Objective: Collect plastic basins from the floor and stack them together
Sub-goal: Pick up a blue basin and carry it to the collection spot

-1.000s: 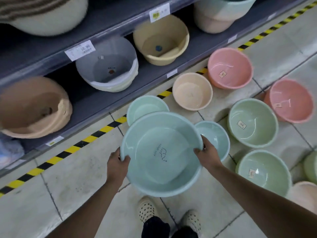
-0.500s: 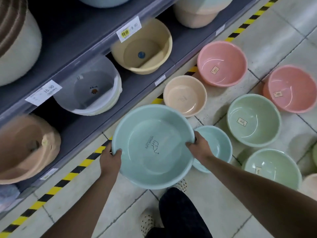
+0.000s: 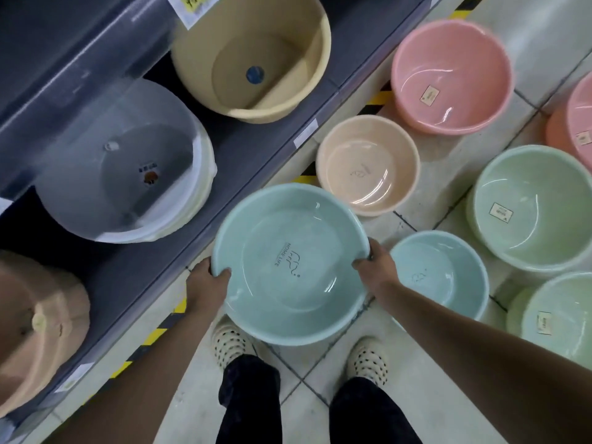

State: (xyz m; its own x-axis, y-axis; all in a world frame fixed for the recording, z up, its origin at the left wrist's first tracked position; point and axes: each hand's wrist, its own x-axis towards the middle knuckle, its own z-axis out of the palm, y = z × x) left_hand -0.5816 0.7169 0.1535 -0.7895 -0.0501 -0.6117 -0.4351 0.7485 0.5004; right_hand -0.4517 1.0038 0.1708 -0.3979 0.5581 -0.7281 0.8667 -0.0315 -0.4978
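I hold a large light-blue basin [image 3: 290, 264] level above the floor, just over my feet. My left hand [image 3: 206, 285] grips its left rim and my right hand [image 3: 373, 267] grips its right rim. A smaller light-blue basin [image 3: 448, 277] stands on the floor right of it, partly behind my right forearm. Beyond lie a beige basin [image 3: 368, 165] and a pink basin [image 3: 451, 75]. Two green basins [image 3: 531, 206] [image 3: 560, 315] stand at the right, and another pink basin [image 3: 579, 123] is cut off by the right edge.
A grey shelf [image 3: 250, 149] runs along the left with a yellow tub [image 3: 253, 56], a grey tub [image 3: 125, 161] and a tan tub [image 3: 35, 325]. Yellow-black tape [image 3: 160, 334] marks the floor along the shelf. My two shoes [image 3: 232, 342] stand on the tiles below the basin.
I have stepped closer to the shelf and the floor basins. The held blue basin has come lower and nearer to me, still gripped by both hands. The small blue basin behind it is no longer visible.
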